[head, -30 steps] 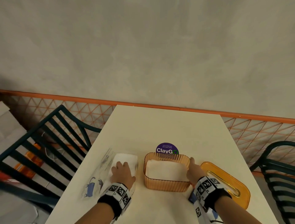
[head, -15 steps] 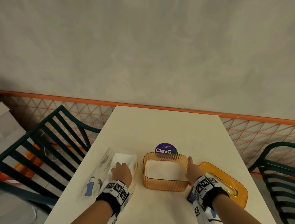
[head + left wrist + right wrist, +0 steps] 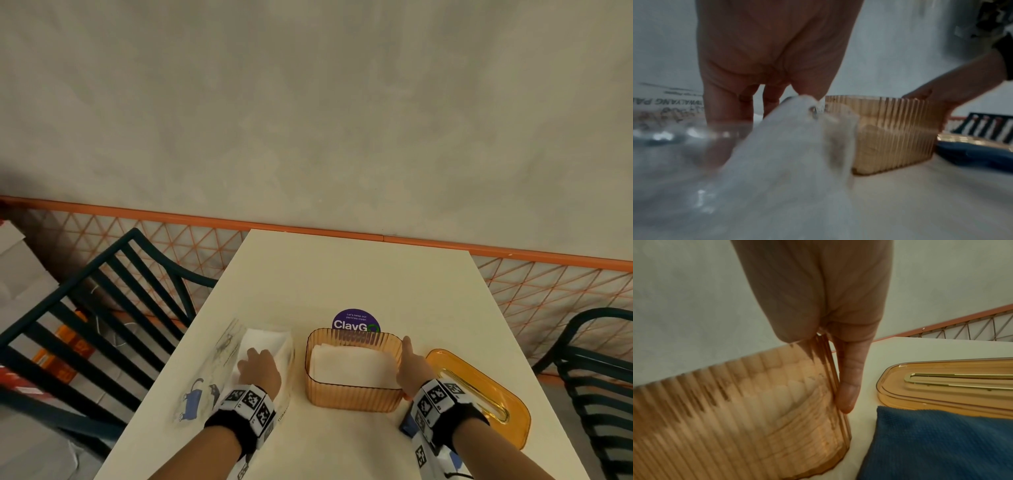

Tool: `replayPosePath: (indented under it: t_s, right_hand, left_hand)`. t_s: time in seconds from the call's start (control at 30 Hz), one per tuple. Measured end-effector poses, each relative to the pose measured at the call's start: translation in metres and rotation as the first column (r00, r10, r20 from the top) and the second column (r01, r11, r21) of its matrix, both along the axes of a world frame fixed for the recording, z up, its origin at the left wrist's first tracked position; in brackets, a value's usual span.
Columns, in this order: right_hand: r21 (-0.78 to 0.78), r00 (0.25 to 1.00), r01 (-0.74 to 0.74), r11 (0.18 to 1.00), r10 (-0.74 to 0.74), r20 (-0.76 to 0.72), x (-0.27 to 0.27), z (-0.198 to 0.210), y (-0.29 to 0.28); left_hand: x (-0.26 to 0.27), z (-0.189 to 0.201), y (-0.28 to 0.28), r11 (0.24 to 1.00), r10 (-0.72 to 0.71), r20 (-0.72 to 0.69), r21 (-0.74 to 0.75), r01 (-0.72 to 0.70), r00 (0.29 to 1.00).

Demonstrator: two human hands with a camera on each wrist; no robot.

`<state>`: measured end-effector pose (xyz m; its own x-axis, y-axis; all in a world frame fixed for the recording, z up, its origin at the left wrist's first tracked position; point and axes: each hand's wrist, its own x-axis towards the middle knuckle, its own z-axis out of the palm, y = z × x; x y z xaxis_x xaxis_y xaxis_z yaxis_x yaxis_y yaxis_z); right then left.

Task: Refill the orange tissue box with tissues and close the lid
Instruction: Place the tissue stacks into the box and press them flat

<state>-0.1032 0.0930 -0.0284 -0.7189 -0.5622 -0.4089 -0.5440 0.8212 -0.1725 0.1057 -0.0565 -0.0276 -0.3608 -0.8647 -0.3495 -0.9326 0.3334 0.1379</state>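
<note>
The orange ribbed tissue box (image 3: 352, 394) stands open near the table's front edge, with a layer of white tissues (image 3: 352, 365) inside. Its orange lid (image 3: 479, 394) lies flat on the table to the right. My right hand (image 3: 409, 363) grips the box's right wall, one finger (image 3: 847, 386) running down the outside. Left of the box lies a clear plastic pack (image 3: 219, 370) holding a white tissue stack (image 3: 265, 342). My left hand (image 3: 258, 366) reaches into the pack, and its fingers (image 3: 725, 104) and thumb close on the stack (image 3: 789, 146).
A blue cloth (image 3: 931, 443) lies under my right wrist beside the lid. A purple round sticker (image 3: 356, 322) sits behind the box. Dark green chairs (image 3: 102, 308) stand left and right (image 3: 599, 377) of the table (image 3: 342, 281). An orange mesh fence (image 3: 548, 291) runs along the far edge.
Both hands stay where they were, the left on the tissue stack and the right on the box wall. Only the view shifts a little.
</note>
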Motion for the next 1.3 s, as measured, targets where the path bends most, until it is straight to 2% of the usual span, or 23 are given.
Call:
replayPosePath:
  t_s: [0.17,0.3,0.43,0.47,0.53,0.6,0.7,0.77,0.8,0.83,0.9,0.97,1.03,1.1,1.13,1.17,1.2,1.23,1.27,1.3]
  right_hand:
    - [-0.002,1.000,-0.011,1.000,0.011,0.013,-0.001,0.001,0.000]
    - [-0.060,0.990,-0.019,0.998,0.027,0.141,-0.006,0.024,0.004]
    - [-0.305,0.996,-0.073,0.949,0.084,0.022,-0.014,0.064,0.005]
    - [-0.384,0.995,-0.067,0.921,0.090,0.044,-0.012,0.074,0.002]
    - [-0.518,0.965,0.018,0.855,0.120,0.233,-0.003,0.094,-0.008]
    - [-0.571,0.861,0.161,0.805,0.169,0.480,0.014,0.110,-0.018]
    - [-0.514,0.590,0.420,0.748,0.206,0.781,0.036,0.124,-0.031]
    - [-0.424,0.407,0.528,0.736,0.220,0.887,0.042,0.125,-0.038]
    - [-0.387,0.348,0.552,0.739,0.218,0.912,0.043,0.126,-0.040]
    - [-0.361,0.315,0.569,0.739,0.210,0.926,0.044,0.128,-0.040]
    - [-0.354,0.317,0.615,0.704,0.191,0.929,0.044,0.130,-0.039]
    - [-0.400,0.394,0.642,0.654,0.167,0.904,0.039,0.130,-0.036]
    - [-0.463,0.480,0.614,0.639,0.164,0.862,0.029,0.128,-0.031]
    - [-0.515,0.513,0.580,0.631,0.208,0.833,0.019,0.126,-0.027]
    - [-0.532,0.517,0.568,0.629,0.230,0.824,0.015,0.126,-0.025]
    - [-0.543,0.517,0.561,0.624,0.248,0.819,0.013,0.126,-0.023]
    - [-0.549,0.515,0.562,0.619,0.257,0.818,0.011,0.127,-0.022]
    - [-0.553,0.514,0.565,0.612,0.262,0.817,0.010,0.127,-0.021]
    - [-0.556,0.516,0.569,0.606,0.264,0.815,0.010,0.128,-0.019]
    - [-0.558,0.521,0.572,0.601,0.258,0.813,0.010,0.127,-0.018]
  left_hand:
    - [-0.001,0.000,0.003,0.997,-0.030,-0.009,-0.068,0.030,0.999]
    - [0.012,0.025,-0.013,0.996,-0.063,-0.082,-0.073,0.057,0.995]
    - [0.031,0.077,-0.033,0.998,-0.050,-0.213,-0.046,0.041,0.976]
    - [0.036,0.093,-0.034,0.997,-0.062,-0.255,-0.058,0.049,0.965]
    - [0.042,0.124,-0.032,0.990,-0.127,-0.336,-0.107,0.096,0.933]
    - [0.041,0.148,-0.023,0.969,-0.236,-0.416,-0.169,0.180,0.878]
    - [0.032,0.158,-0.007,0.911,-0.408,-0.475,-0.260,0.319,0.780]
    - [0.023,0.147,0.004,0.855,-0.516,-0.437,-0.317,0.410,0.737]
    - [0.018,0.138,0.009,0.829,-0.557,-0.417,-0.335,0.448,0.718]
    - [0.014,0.129,0.014,0.810,-0.585,-0.410,-0.340,0.478,0.699]
    - [0.009,0.109,0.019,0.800,-0.598,-0.490,-0.315,0.511,0.634]
    - [0.008,0.093,0.020,0.830,-0.529,-0.630,-0.247,0.500,0.568]
    - [0.010,0.085,0.022,0.889,-0.359,-0.782,-0.121,0.441,0.510]
    - [0.009,0.086,0.026,0.944,0.007,-0.912,0.141,0.297,0.410]
    - [0.008,0.086,0.025,0.920,0.249,-0.915,0.326,0.218,0.317]
    - [0.006,0.086,0.023,0.835,0.486,-0.848,0.522,0.174,0.211]
    - [0.004,0.083,0.020,0.702,0.675,-0.725,0.688,0.183,0.134]
    - [0.001,0.082,0.017,0.548,0.807,-0.582,0.801,0.241,0.101]
    - [-0.001,0.082,0.014,0.424,0.872,-0.475,0.853,0.303,0.118]
    - [-0.003,0.083,0.014,0.354,0.894,-0.425,0.864,0.357,0.142]
